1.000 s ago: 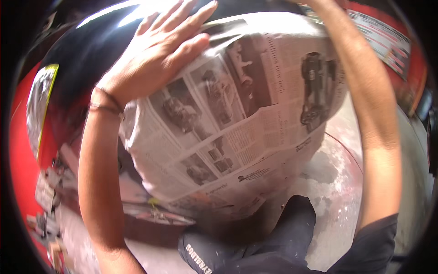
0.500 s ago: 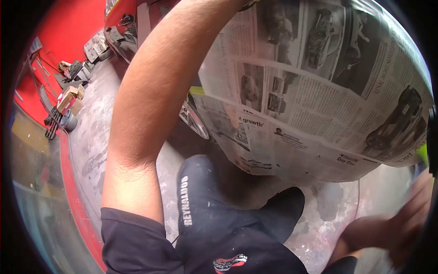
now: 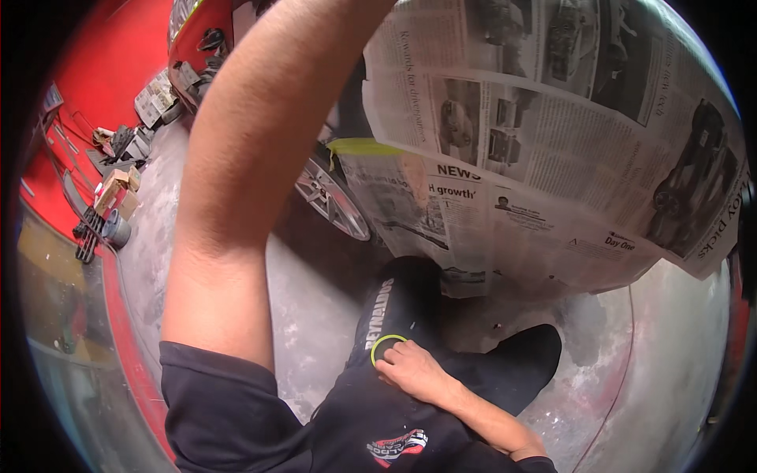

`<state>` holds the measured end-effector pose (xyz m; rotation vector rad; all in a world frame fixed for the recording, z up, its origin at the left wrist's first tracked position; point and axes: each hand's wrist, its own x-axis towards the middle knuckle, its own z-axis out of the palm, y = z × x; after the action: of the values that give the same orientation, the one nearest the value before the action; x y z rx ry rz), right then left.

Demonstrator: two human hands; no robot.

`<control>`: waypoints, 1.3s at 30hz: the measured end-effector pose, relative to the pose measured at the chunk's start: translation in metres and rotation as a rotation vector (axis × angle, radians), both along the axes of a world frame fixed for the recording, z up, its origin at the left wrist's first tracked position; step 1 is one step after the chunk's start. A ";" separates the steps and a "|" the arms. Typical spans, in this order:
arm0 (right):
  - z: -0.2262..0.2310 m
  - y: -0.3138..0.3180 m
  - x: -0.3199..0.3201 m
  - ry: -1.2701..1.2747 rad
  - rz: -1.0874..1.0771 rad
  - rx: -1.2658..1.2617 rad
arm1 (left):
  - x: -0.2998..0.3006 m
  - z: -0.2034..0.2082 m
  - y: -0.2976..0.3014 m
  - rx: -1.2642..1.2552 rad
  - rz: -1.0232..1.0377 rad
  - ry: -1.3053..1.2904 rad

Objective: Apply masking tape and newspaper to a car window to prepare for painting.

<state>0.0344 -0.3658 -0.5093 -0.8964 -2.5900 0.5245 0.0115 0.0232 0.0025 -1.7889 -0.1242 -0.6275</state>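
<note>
A roll of yellow-green masking tape (image 3: 374,351) is in my right hand (image 3: 415,374), its fingers closed on the ring's edge, close in front of my dark trousers. My left arm (image 3: 244,126) reaches up past the top edge, so the left hand is out of view. Before me hang large newspaper sheets (image 3: 552,134), the upper one overlapping a lower newspaper sheet (image 3: 465,205). A yellow-green tape strip (image 3: 367,147) runs along the lower sheet's top left edge. The upper sheet's bottom right corner hangs loose.
A silver-spoked car wheel (image 3: 335,203) stands behind the newspaper's left edge. Boxes (image 3: 118,189), a grey bucket (image 3: 117,229) and mixed parts lie along the red wall (image 3: 102,71) at the left. My knees are on the stained grey floor (image 3: 300,315).
My right hand has come from the far right edge to in front of my trousers with the tape roll. The upper newspaper's right corner has dropped, and my left hand has gone out of view.
</note>
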 end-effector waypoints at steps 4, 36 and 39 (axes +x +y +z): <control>0.022 -0.007 -0.012 -0.039 0.097 0.122 | -0.050 -0.011 -0.016 -0.954 -0.602 -0.262; 0.191 0.147 0.131 1.351 -0.534 -0.253 | -0.179 -0.441 -0.099 -1.187 -0.069 -1.344; 0.193 0.149 0.125 1.392 -0.509 -0.239 | -0.190 -0.435 -0.095 -1.192 -0.064 -1.307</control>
<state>0.1594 -0.2167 -0.3168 -0.7631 -1.0292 0.8738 -0.1786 -0.0719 -0.4327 -2.0915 -1.5932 -1.9597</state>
